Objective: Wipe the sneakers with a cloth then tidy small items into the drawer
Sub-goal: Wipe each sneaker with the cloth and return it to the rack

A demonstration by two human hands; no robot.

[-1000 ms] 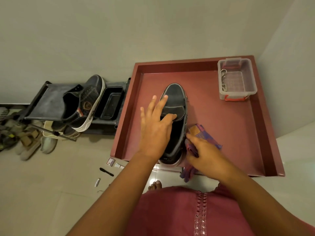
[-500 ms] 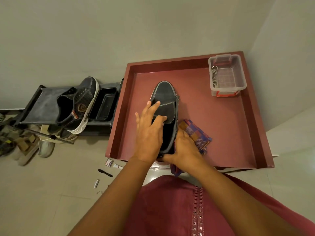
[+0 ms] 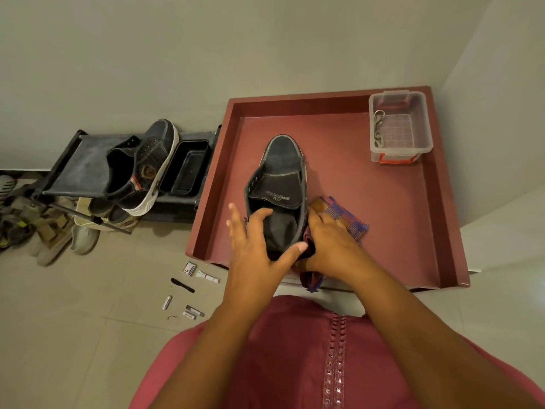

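Wiping was under way: left hand [image 3: 256, 240] gripped the heel of the sneaker [image 3: 278, 190] on the drawer [image 3: 442, 202], right hand [image 3: 330, 243] apparently pinched the cloth [image 3: 346, 215] against its side; second sneaker [image 3: 147, 163] and small items [image 3: 188, 290] waited left, untouched.

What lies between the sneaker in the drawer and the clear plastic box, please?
Nothing: in the head view, only bare drawer floor separates the sneaker from the clear box.

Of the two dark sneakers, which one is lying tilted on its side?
The dark sneaker with the white sole on the black rack, left of the red drawer. The other dark sneaker stands upright in that drawer.
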